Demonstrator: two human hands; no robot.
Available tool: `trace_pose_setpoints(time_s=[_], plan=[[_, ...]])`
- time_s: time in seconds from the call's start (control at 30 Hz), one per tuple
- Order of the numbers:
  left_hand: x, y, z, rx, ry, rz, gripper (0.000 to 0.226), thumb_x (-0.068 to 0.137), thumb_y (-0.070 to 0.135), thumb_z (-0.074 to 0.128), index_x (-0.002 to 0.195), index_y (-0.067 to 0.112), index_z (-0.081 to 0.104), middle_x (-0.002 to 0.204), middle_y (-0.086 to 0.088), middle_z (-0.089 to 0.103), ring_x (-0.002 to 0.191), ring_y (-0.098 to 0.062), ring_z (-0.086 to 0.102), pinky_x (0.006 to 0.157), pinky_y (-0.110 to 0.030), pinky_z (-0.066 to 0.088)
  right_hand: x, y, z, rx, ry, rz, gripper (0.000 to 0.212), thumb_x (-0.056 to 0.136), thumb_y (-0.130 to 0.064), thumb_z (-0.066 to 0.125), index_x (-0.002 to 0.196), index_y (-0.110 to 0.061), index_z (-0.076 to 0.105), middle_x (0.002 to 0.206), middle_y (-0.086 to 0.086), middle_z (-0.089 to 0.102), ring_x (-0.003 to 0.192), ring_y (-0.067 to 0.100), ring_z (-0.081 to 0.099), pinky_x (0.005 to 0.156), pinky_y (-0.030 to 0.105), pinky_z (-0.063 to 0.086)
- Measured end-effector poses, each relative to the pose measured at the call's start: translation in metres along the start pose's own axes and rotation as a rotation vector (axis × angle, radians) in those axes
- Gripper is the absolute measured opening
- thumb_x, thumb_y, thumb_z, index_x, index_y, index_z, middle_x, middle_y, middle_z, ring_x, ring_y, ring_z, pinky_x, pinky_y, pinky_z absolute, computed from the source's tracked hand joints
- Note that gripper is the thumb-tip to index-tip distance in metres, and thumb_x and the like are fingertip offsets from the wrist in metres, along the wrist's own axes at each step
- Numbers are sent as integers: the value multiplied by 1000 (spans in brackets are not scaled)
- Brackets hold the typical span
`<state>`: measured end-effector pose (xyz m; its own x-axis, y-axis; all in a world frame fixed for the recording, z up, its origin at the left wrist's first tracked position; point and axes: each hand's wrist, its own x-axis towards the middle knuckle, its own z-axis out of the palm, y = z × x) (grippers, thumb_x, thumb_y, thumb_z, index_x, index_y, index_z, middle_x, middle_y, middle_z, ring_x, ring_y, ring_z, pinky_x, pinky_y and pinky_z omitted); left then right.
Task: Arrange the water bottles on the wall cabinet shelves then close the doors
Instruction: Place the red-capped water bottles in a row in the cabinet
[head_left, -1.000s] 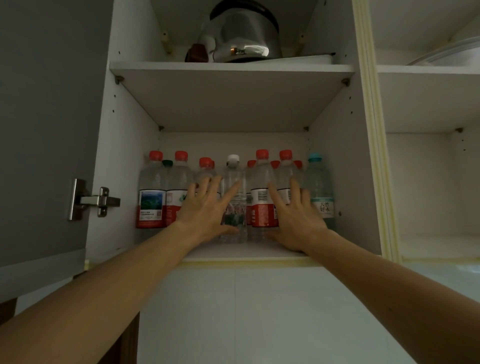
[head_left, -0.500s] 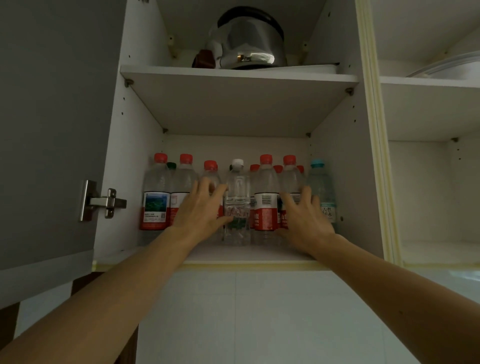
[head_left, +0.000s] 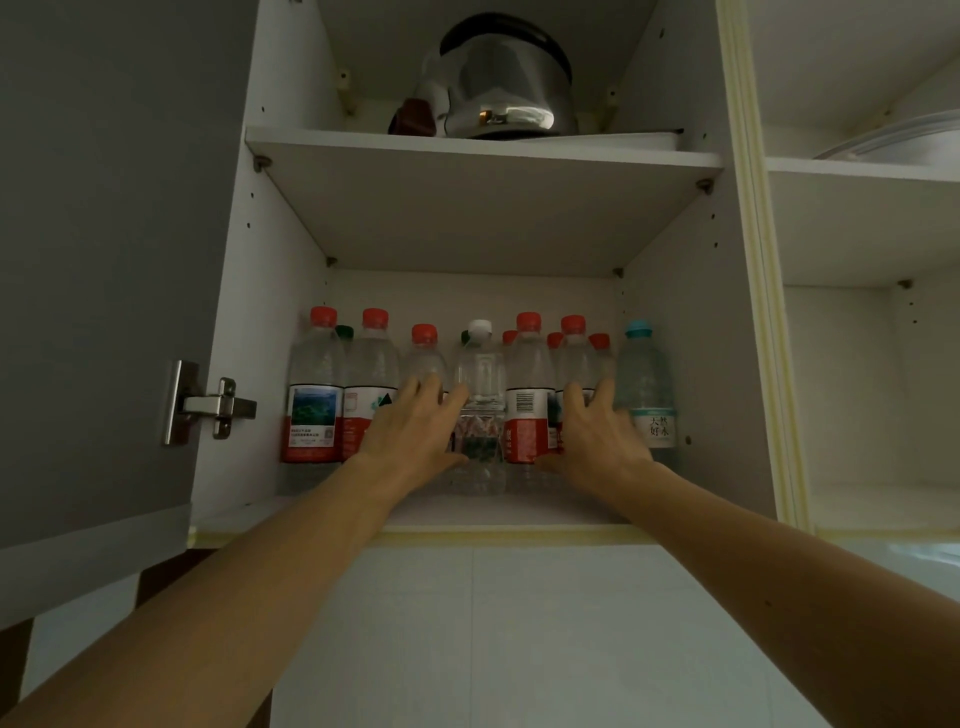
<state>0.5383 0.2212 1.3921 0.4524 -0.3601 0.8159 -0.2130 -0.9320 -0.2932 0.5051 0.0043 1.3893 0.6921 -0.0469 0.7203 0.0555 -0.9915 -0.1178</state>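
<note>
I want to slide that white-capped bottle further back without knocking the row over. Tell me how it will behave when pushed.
The white-capped bottle is tall and narrow, so a push near its cap would probably tip it; pushing low looks safer. Its clear, thin-looking plastic may flex under the fingers. Red-capped bottles stand close beside and behind it, so it will likely nudge them, and may stop short.

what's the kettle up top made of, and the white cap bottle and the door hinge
Kettle: looks like polished metal, perhaps stainless steel, with mirror-like reflections; its black handle's material is unclear.
White-capped bottle: clear thin plastic; you see through its ribbed wall.
Hinge: metal with a duller, brushed silver sheen.
</note>
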Motion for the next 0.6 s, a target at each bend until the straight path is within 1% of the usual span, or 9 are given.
trace_pose_setpoints(time_s=[0.1,0.17,0.27,0.33,0.4,0.47,0.5,0.53,0.6], plan=[[0,-1,1,-9,8,-2,83,76,59,78,139,23,37,132,-9,45,118,-26,46,82,-41,56,0,-2,1,-45,13,1,84,82,-44,80,142,-16,28,143,21,27,121,45,52,96,54,51],[-1,-2,1,-8,15,3,83,76,60,78,139,23,38,130,-9,45,116,-26,46,81,-39,55,-1,-2,1,-72,22,1,83,83,-46,79,143,-16,29,146,22,23,122,44,52,96,53,50],[0,-1,0,-8,38,28,80,77,61,76,138,23,41,127,-7,46,114,-23,46,83,-36,53,-3,0,-2,-66,11,-1,82,84,-52,76,143,-16,32,143,20,29,124,42,49,99,53,49],[0,3,-4,-18,78,72,76,77,60,76,135,22,44,124,-6,47,112,-21,45,86,-37,52,-8,5,-9,-23,24,13,80,83,-56,74,141,-16,36,141,19,33,128,41,45,100,53,48],[0,8,-10,-24,123,154,76,76,60,76,135,21,48,125,-6,48,114,-22,44,91,-41,52,-14,16,-19,-1,73,43,75,85,-55,71,139,-16,37,143,19,33,133,42,39,98,53,49],[2,16,-15,-10,135,235,82,76,62,75,142,21,47,136,-9,44,125,-26,41,103,-47,47,-21,32,-26,11,87,93,69,89,-46,70,140,-15,35,145,20,30,132,43,36,97,52,49],[5,22,-17,1,124,255,86,77,63,74,146,22,43,144,-11,40,131,-29,37,108,-49,41,-25,40,-29,26,69,122,68,91,-38,70,143,-15,32,145,20,29,131,43,36,97,52,49],[9,28,-18,8,102,260,90,77,65,72,150,23,39,150,-13,34,137,-31,31,112,-51,35,-29,46,-29,32,46,140,68,92,-29,69,146,-13,29,143,20,28,129,43,38,98,51,48],[20,44,-19,7,55,253,96,78,68,69,154,25,30,157,-14,24,143,-34,22,116,-52,28,-35,54,-28,27,-3,155,68,93,-12,65,149,-12,26,142,21,30,123,42,47,97,49,50]])
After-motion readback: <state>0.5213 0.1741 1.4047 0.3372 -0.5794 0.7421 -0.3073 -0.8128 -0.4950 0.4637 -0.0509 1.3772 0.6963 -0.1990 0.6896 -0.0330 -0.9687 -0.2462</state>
